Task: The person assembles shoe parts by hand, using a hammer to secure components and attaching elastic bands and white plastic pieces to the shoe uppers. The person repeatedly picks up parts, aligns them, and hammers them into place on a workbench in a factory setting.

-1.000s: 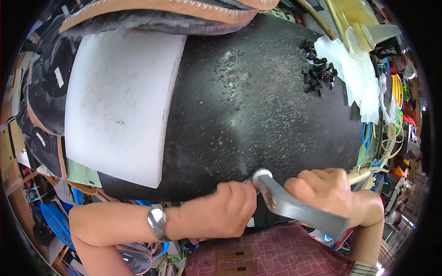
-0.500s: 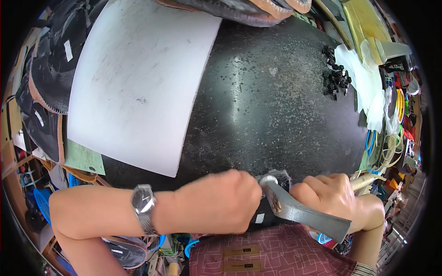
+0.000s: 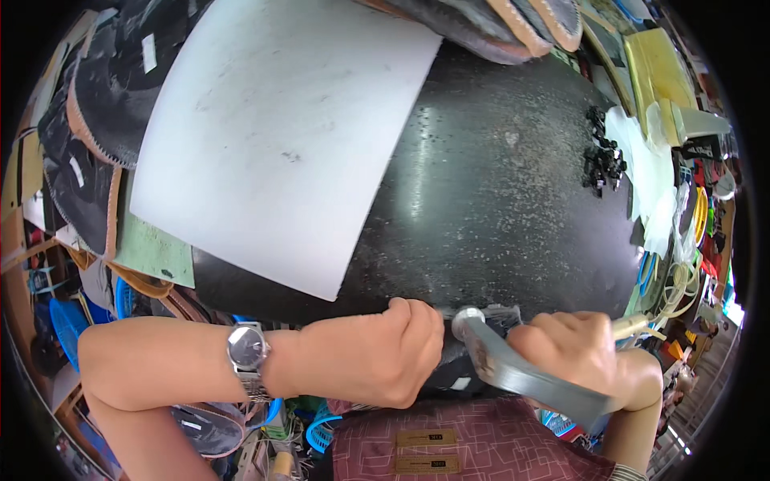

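A grey metal hammer (image 3: 521,373) lies at the near edge of a round black bench (image 3: 497,200), its head (image 3: 467,322) by a small dark piece (image 3: 461,377) there. The right hand (image 3: 581,357) closes its grip around the handle, likely for control. The left hand (image 3: 377,357), wearing a wristwatch (image 3: 247,349), is fisted just beside the head, seemingly steadying the piece. Farther off lie a white sheet (image 3: 281,136) and small black parts (image 3: 603,156).
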A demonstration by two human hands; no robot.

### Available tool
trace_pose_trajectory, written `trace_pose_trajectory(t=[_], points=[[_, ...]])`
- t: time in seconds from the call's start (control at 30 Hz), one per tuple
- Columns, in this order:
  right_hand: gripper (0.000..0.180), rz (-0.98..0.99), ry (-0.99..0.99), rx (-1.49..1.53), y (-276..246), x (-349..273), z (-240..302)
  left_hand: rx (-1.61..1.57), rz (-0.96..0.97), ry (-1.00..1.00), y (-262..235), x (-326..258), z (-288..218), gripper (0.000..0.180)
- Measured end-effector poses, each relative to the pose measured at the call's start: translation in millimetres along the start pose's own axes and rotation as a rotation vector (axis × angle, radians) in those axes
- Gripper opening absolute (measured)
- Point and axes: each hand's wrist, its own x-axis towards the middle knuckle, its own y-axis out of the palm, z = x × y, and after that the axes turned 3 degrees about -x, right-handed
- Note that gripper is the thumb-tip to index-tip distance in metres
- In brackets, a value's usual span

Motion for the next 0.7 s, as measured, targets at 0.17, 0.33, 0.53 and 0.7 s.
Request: trace_pose_trajectory(t=[0.17, 0.33, 0.53, 0.7], points=[[0.020, -0.035, -0.015, -0.046, -5, 8, 2, 0.233, -0.006, -0.051, 5, -4, -17, 0.031], [0.022, 0.021, 0.019, -0.105, 1, 9, 10, -0.124, -0.060, -0.419, -3, 0, -20, 0.024], [0.039, 0.031, 0.099, -0.027, 2, 2, 5, -0.006, -0.192, -0.519, 15, 6, -26, 0.021], [0.029, -0.003, 0.071, -0.006, 3, 7, 1, -0.193, -0.394, -0.601, 21, -5, -37, 0.030]])
